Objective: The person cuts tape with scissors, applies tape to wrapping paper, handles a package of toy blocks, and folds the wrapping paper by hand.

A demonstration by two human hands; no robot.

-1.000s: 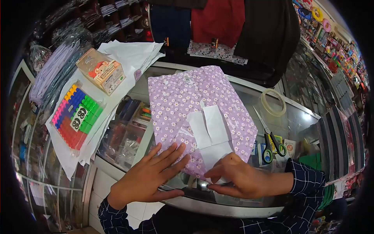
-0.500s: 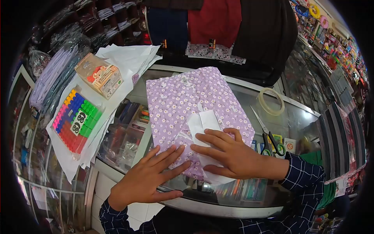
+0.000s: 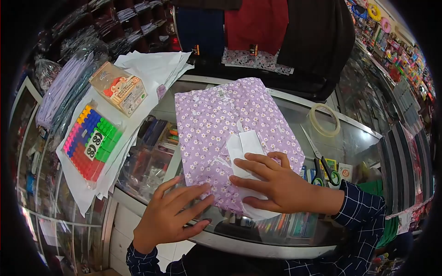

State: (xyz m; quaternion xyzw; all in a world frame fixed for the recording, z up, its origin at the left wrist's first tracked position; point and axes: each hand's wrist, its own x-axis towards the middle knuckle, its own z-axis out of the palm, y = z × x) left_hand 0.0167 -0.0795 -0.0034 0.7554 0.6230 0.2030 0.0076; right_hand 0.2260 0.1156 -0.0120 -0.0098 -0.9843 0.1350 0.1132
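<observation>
Purple floral wrapping paper [image 3: 216, 119] lies on the glass counter, with folded white paper flaps [image 3: 251, 140] near its lower middle. My right hand [image 3: 281, 184] rests with spread fingers on the white flaps, covering part of them. Fingers apart, my left hand [image 3: 175, 211] is at the paper's lower left edge, its fingertips touching or just over the floral surface. Neither hand holds anything. To the right of the paper are scissors [image 3: 321, 161] with black and green handles and a roll of clear tape [image 3: 323, 120].
White sheets [image 3: 159, 62] at the left bear a boxed item [image 3: 119, 88] and a pack of colourful blocks [image 3: 92, 143]. Dark and red cloths [image 3: 255, 27] hang behind the counter. Striped dark material [image 3: 400, 170] stands at the right.
My right hand has gone from a closed shape at the paper's lower edge to lying spread on the white flaps. My left hand has shifted slightly, its fingers now more bent.
</observation>
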